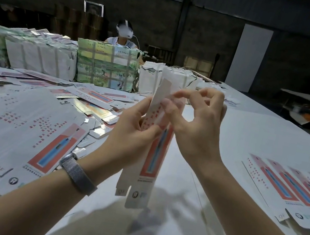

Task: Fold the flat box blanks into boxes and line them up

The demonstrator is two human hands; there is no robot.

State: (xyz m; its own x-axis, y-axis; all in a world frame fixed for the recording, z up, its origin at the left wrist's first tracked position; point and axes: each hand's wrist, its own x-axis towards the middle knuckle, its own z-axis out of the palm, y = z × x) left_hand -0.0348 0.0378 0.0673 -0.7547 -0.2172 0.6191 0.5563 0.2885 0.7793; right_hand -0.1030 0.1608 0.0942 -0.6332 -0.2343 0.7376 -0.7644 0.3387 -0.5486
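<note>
Upright, left hand (137,128) grips box blank (151,154); right hand (196,124) pinches it.

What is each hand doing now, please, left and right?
Left hand: grips the box blank, held upright above the table.
Right hand: fingers curled at the blank's upper part; blurred, so a grip cannot be told.

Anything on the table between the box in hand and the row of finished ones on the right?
Nothing visible. The half-folded white-and-red cardboard box is held by the left hand; bare white table separates it from the lined-up row of boxes.
</note>
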